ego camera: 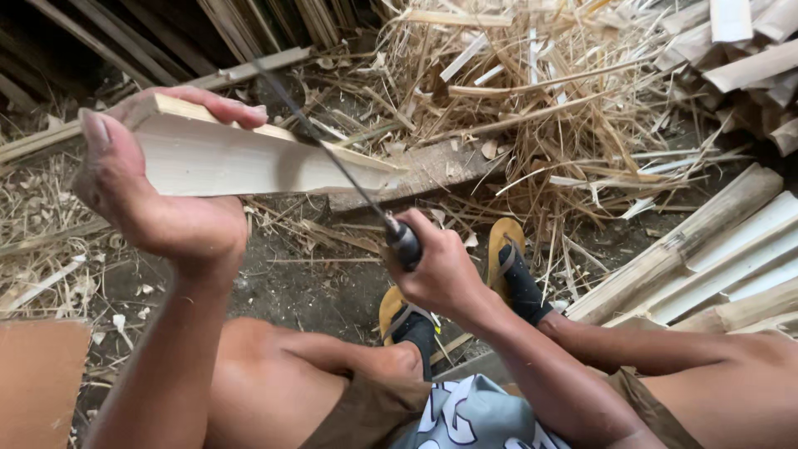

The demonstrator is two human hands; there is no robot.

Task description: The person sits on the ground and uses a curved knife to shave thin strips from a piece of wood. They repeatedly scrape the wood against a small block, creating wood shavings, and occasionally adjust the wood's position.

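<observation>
My left hand [145, 187] grips one end of a pale split bamboo piece [249, 158], holding it level at chest height with the cut face toward me. My right hand [440, 270] is closed around the dark handle of a long thin-bladed knife [332, 158]. The blade runs up and to the left, and its edge sits across the top of the bamboo near the middle. The far end of the bamboo rests on a flat wooden block [436, 170] on the ground.
Split bamboo slats [715, 249] lie stacked at the right. A heap of thin bamboo shavings and strips [532, 91] covers the ground ahead. My feet in yellow sandals [503, 241] rest on bare dirt. More bamboo poles [125, 33] lean at the upper left.
</observation>
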